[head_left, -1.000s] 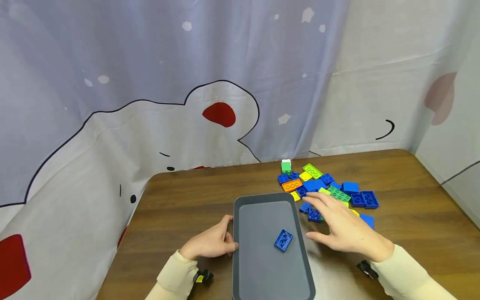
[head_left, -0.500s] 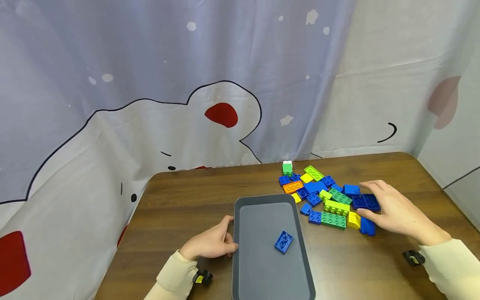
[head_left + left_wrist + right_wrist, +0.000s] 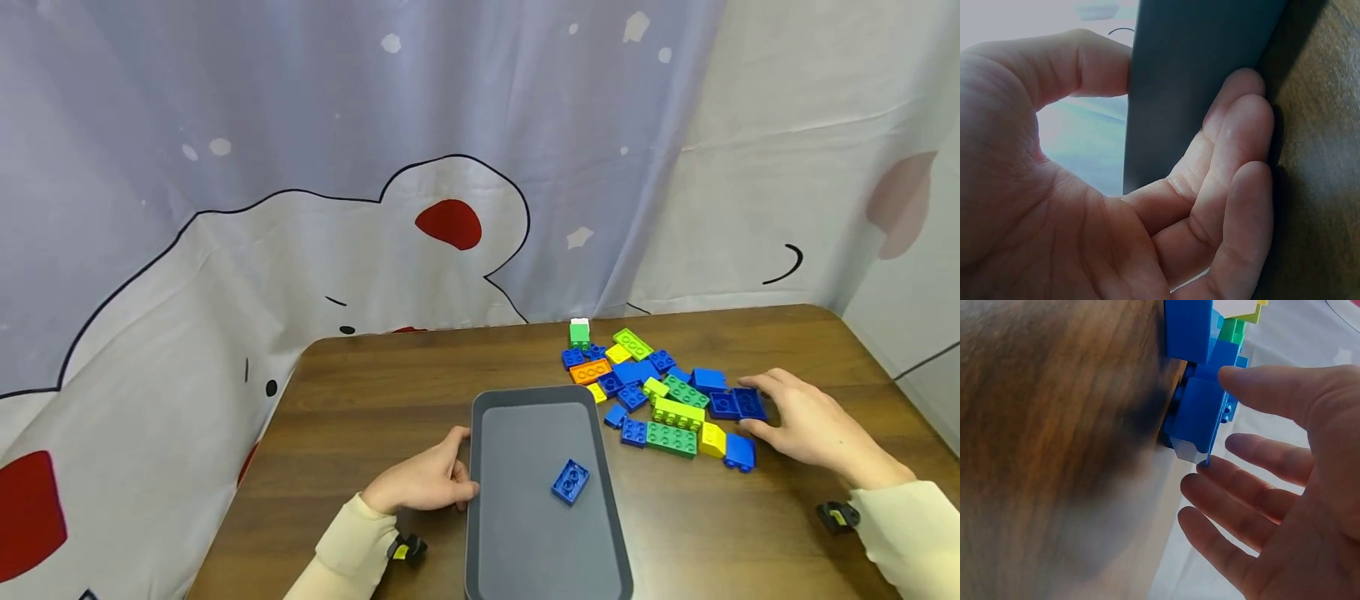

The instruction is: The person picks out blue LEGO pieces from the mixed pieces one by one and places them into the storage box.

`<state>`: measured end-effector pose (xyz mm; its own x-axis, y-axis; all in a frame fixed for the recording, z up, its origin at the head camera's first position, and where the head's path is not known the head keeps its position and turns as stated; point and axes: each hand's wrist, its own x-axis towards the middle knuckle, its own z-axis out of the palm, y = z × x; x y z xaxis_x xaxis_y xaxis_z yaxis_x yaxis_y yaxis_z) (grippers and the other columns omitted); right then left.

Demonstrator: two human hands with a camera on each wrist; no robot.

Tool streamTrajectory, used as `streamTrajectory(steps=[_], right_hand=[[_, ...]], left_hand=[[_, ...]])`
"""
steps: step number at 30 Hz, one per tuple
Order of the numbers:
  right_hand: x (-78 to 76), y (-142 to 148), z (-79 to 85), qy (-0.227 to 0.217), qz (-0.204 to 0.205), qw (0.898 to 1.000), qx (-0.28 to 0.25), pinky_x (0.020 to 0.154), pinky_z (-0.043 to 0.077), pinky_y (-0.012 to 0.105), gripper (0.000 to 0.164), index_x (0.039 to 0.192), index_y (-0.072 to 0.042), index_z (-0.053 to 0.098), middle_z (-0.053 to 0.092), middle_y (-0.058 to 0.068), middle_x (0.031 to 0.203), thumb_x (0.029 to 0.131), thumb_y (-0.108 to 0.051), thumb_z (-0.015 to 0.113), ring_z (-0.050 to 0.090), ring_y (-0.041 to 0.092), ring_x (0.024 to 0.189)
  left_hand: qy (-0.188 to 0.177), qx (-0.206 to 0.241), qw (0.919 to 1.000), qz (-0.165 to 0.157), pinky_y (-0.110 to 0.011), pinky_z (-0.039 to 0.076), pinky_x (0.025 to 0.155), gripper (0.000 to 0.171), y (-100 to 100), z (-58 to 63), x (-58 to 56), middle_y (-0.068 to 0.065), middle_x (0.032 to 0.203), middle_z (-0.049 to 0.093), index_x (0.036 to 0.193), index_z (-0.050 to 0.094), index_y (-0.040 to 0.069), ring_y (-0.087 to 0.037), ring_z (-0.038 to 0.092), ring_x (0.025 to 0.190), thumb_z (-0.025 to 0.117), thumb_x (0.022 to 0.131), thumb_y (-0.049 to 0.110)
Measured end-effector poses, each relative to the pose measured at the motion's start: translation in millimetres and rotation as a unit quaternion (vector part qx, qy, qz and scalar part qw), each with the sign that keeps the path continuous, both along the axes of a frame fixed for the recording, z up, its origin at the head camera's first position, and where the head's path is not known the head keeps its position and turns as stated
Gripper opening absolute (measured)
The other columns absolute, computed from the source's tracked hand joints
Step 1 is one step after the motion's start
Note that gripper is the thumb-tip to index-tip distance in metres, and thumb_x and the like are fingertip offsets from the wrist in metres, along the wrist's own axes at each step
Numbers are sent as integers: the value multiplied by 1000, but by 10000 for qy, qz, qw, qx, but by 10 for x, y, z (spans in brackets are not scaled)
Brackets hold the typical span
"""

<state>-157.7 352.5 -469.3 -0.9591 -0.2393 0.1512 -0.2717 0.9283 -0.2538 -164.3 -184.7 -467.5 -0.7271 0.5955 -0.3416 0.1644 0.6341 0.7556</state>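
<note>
My left hand (image 3: 429, 477) holds the left side of a grey tray (image 3: 624, 575). In the left wrist view the thumb lies at the rim of the tray wall (image 3: 1179, 69) while the bent fingers rest against its outside, close to the table. One dark blue toy brick (image 3: 571, 482), hollow side up, lies in the tray. Over at the right end of the brick pile, my right hand (image 3: 821, 425) has its fingers spread beside a blue brick (image 3: 749, 405) that shows its hollow underside. In the right wrist view the thumb overlaps a blue brick (image 3: 1197, 412); contact is unclear.
Blue, green, yellow and orange bricks lie loosely together right of the tray, among them a lime brick (image 3: 678, 413), an orange one (image 3: 590, 371) and a green one (image 3: 671, 439). A patterned curtain (image 3: 420, 275) hangs behind the wooden table (image 3: 360, 408).
My right hand has moved right from above the pile's middle to its right end, uncovering the bricks there. The left hand and tray have stayed in place.
</note>
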Motion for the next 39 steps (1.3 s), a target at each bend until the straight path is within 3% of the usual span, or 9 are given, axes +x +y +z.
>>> streamTrajectory(steps=[4, 7, 11, 17, 20, 24, 30, 39], right_hand=[[4, 40, -36, 92, 32, 9999, 22, 84, 52, 65, 59, 130, 2, 65, 66, 24, 119, 80, -21, 86, 67, 46, 105], [0, 73, -62, 93, 58, 9999, -10, 73, 55, 55, 56, 128, 2, 65, 66, 20, 111, 79, -16, 86, 66, 36, 91], [9, 99, -51, 184, -63, 9998, -66, 61, 48, 39, 54, 125, 2, 66, 64, 16, 103, 78, -13, 87, 60, 20, 78], [105, 44, 95, 695, -548, 9956, -315, 64, 50, 48, 53, 123, 1, 66, 64, 20, 107, 78, -18, 88, 63, 30, 86], [161, -86, 176, 902, -551, 9930, -523, 69, 51, 55, 55, 125, -1, 65, 64, 19, 110, 79, -22, 88, 64, 34, 92], [250, -376, 238, 1061, -238, 9918, -675, 72, 53, 56, 56, 125, -3, 66, 65, 14, 110, 78, -22, 89, 65, 34, 94], [392, -883, 240, 1419, 411, 9859, -780, 69, 54, 39, 54, 121, -9, 69, 63, -1, 105, 74, -20, 92, 63, 17, 86], [635, -1479, 170, 1316, 1425, 9741, -1161, 70, 55, 27, 57, 124, -13, 69, 63, -8, 108, 73, -20, 93, 60, 7, 86]], left_hand=[[-14, 6, 10000, -34, -25, 46, 63, 87, 24, 3, -16, -3, 75, 72, 159, 13, -3, -14, 65, 66, 67, 94, 21], [-11, -7, 10000, -48, -25, 46, 63, 87, 36, 7, -21, -3, 75, 72, 159, 13, -3, -15, 66, 67, 67, 94, 21], [26, -46, 10000, -45, -24, 45, 62, 87, 42, 18, -22, -2, 75, 72, 159, 14, -4, -13, 65, 65, 66, 94, 21], [35, -45, 10000, -76, -24, 46, 63, 88, 42, 17, -29, 0, 74, 71, 159, 13, -3, -12, 64, 66, 67, 94, 22], [86, -29, 9999, -72, -24, 47, 65, 88, 39, 22, -35, 1, 75, 70, 158, 14, -3, -11, 64, 67, 68, 94, 22], [98, -32, 9999, -60, -24, 46, 64, 87, 35, 32, -30, -2, 75, 70, 158, 15, -4, -10, 63, 66, 68, 93, 21], [67, -39, 9999, -64, -23, 44, 64, 88, 34, 39, -8, -1, 75, 70, 158, 14, -4, -8, 59, 64, 68, 94, 22], [-17, -25, 10000, 36, -24, 45, 63, 88, 13, 23, 23, 1, 74, 69, 159, 13, -4, -12, 62, 66, 68, 94, 21]])
